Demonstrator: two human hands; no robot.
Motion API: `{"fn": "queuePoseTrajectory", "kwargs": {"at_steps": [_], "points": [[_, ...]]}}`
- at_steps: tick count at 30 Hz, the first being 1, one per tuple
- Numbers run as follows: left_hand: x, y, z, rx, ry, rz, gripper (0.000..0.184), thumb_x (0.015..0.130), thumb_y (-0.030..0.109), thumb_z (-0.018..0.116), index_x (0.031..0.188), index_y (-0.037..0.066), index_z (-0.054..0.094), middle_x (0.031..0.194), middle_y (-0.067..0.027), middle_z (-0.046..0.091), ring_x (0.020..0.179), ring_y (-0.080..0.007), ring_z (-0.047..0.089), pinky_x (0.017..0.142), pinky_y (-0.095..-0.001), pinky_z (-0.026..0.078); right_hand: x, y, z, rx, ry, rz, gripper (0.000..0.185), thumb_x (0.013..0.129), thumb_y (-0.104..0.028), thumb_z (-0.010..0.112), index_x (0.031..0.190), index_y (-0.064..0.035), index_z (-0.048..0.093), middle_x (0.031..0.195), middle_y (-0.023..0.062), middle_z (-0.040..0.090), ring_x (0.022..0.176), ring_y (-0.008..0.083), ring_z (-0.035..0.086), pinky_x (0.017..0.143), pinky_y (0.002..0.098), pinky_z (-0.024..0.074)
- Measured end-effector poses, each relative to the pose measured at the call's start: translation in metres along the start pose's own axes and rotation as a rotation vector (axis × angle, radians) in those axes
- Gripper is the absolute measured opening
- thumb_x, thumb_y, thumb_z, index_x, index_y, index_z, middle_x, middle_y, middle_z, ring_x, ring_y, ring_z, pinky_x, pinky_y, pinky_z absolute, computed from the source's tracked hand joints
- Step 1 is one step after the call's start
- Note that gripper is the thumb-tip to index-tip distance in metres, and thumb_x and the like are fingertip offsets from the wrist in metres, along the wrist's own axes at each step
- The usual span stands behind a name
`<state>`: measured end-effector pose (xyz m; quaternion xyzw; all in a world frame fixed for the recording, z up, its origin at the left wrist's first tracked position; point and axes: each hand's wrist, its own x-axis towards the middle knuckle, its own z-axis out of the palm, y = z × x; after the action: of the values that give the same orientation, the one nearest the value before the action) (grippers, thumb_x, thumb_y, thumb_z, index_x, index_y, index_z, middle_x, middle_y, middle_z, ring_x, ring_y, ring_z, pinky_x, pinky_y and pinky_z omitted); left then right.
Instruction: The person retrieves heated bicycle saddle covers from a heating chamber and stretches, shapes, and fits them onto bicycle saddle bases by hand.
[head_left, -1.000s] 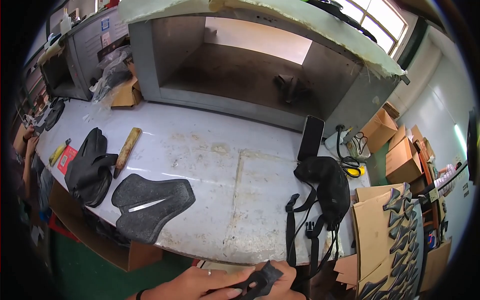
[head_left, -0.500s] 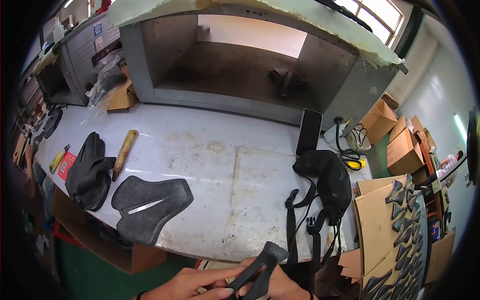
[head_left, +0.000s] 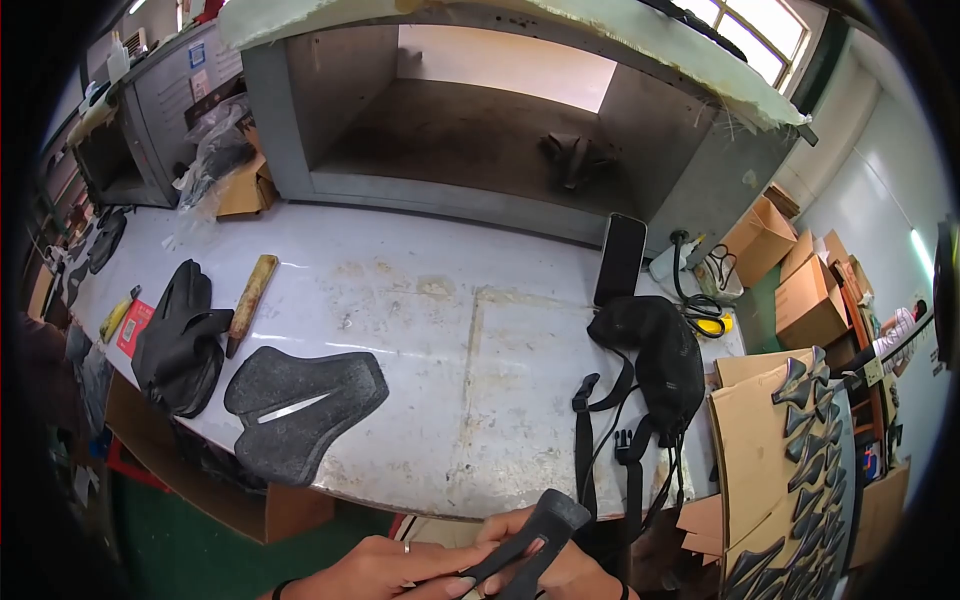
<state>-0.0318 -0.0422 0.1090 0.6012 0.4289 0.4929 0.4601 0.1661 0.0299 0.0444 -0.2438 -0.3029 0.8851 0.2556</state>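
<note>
At the table's near edge, my left hand (head_left: 400, 568) has its fingers closed on a black shoe upper (head_left: 552, 517), a bent piece with a slit-like opening through it. My right hand (head_left: 575, 570) grips the same piece from behind and the right side; part of that hand is hidden by it. The upper's wide end points up and to the right, while its lower part runs out of view. A ring shows on one left finger. Beyond my hands, on the left of the table, lie flat black upper pieces (head_left: 335, 400) with a narrow gap between them.
A black waist bag (head_left: 665, 365) with straps lies on the right, near a phone (head_left: 621, 260) and scissors (head_left: 702, 308). On the left are a black pouch (head_left: 180, 345) and a wooden stick (head_left: 252, 300). Cardboard (head_left: 745, 450) with several dark heels stands right; a metal cabinet (head_left: 450, 205) stands behind.
The black shoe upper has shifted slightly right and turned, showing more of its opening. My left fingers have moved along it, and both hands keep hold. The table items stay put.
</note>
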Motion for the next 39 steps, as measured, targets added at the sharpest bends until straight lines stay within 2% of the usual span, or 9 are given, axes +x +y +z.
{"fn": "queuePoseTrajectory", "kwargs": {"at_steps": [3, 6, 9, 13, 19, 22, 24, 25, 39], "points": [[0.0, 0.004, -0.001, -0.037, -0.045, -0.077, 0.032, 0.09, 0.003, 0.061, 0.121, -0.004, 0.061, 0.095, -0.0188, 0.07, 0.071, -0.0208, 0.069, 0.065, -0.0278, 0.051, -0.001, 0.007, -0.017, -0.222, -0.019, 0.171, 0.025, 0.068, 0.009, 0.079, 0.088, 0.0053, 0.065, 0.079, 0.0116, 0.068, 0.071, 0.0163, 0.067, 0.062, 0.0265, 0.051], [-0.002, 0.002, 0.001, -0.052, -0.021, -0.027, 0.033, 0.09, 0.004, 0.061, 0.121, -0.004, 0.061, 0.086, -0.0176, 0.069, 0.065, -0.0193, 0.066, 0.06, -0.0279, 0.049, -0.003, 0.018, -0.025, -0.333, -0.07, 0.011, 0.029, 0.073, -0.01, 0.083, 0.091, 0.0065, 0.066, 0.08, 0.0116, 0.068, 0.072, 0.0173, 0.066, 0.064, 0.0267, 0.0501], [0.0, 0.004, 0.003, 0.023, -0.068, -0.041, 0.033, 0.09, 0.004, 0.062, 0.122, -0.005, 0.061, 0.076, -0.0158, 0.065, 0.058, -0.0187, 0.061, 0.054, -0.0291, 0.047, -0.008, 0.019, -0.02, -0.238, 0.048, -0.078, 0.069, 0.072, -0.059, 0.075, 0.089, 0.0068, 0.067, 0.081, 0.0121, 0.068, 0.074, 0.0202, 0.065, 0.066, 0.0308, 0.0491], [0.002, 0.005, 0.002, 0.035, -0.043, -0.009, 0.035, 0.091, 0.005, 0.061, 0.124, -0.004, 0.059, 0.072, -0.0153, 0.063, 0.054, -0.0192, 0.058, 0.051, -0.0301, 0.044, -0.01, 0.005, 0.002, -0.107, 0.124, 0.096, 0.069, 0.076, -0.062, 0.07, 0.089, 0.0049, 0.064, 0.083, 0.0134, 0.067, 0.074, 0.0197, 0.065, 0.065, 0.0298, 0.0492], [0.003, -0.012, 0.005, -0.114, -0.09, 0.038, 0.043, 0.09, 0.007, 0.063, 0.131, -0.003, 0.054, 0.079, -0.017, 0.066, 0.058, -0.0177, 0.06, 0.054, -0.0294, 0.045, -0.014, -0.01, 0.005, -0.096, 0.003, 0.056, 0.028, 0.074, -0.006, 0.08, 0.083, -0.0007, 0.055, 0.077, 0.0113, 0.065, 0.066, 0.0175, 0.063, 0.058, 0.0272, 0.0479], [-0.001, -0.016, 0.001, -0.119, -0.104, 0.018, 0.053, 0.089, 0.008, 0.064, 0.138, -0.003, 0.046, 0.098, -0.0177, 0.068, 0.076, -0.0191, 0.066, 0.069, -0.0274, 0.05, 0.016, -0.008, 0.001, 0.181, -0.313, -0.241, 0.031, 0.069, -0.004, 0.084, 0.091, 0.0036, 0.063, 0.08, 0.0089, 0.067, 0.071, 0.0169, 0.067, 0.061, 0.0291, 0.0534], [-0.003, -0.016, 0.0, -0.093, -0.099, 0.001, 0.05, 0.089, 0.006, 0.063, 0.136, -0.004, 0.047, 0.107, -0.0169, 0.067, 0.087, -0.02, 0.066, 0.077, -0.0283, 0.05, -0.005, -0.011, 0.026, 0.102, 0.021, 0.002, 0.03, 0.068, 0.0, 0.083, 0.092, 0.0012, 0.064, 0.078, 0.011, 0.068, 0.07, 0.0181, 0.067, 0.068, 0.033, 0.0545], [-0.003, -0.016, 0.001, -0.076, -0.071, -0.011, 0.049, 0.089, 0.006, 0.063, 0.134, -0.005, 0.048, 0.108, -0.017, 0.066, 0.089, -0.0198, 0.066, 0.078, -0.0286, 0.05, 0.0, 0.001, 0.038, -0.187, 0.146, -0.13, 0.021, 0.082, -0.017, 0.077, 0.075, -0.0038, 0.061, 0.062, 0.0054, 0.062, 0.057, 0.0152, 0.06, 0.062, 0.0313, 0.0511], [-0.01, -0.023, 0.009, -0.464, 0.015, -0.309, 0.038, 0.094, 0.002, 0.055, 0.129, -0.006, 0.046, 0.121, -0.015, 0.059, 0.107, -0.0184, 0.059, 0.091, -0.0293, 0.046, 0.002, -0.001, 0.003, -0.172, -0.049, 0.265, 0.037, 0.076, -0.018, 0.08, 0.1, 0.0016, 0.059, 0.089, 0.0125, 0.064, 0.084, 0.022, 0.063, 0.079, 0.0336, 0.0488]]}}
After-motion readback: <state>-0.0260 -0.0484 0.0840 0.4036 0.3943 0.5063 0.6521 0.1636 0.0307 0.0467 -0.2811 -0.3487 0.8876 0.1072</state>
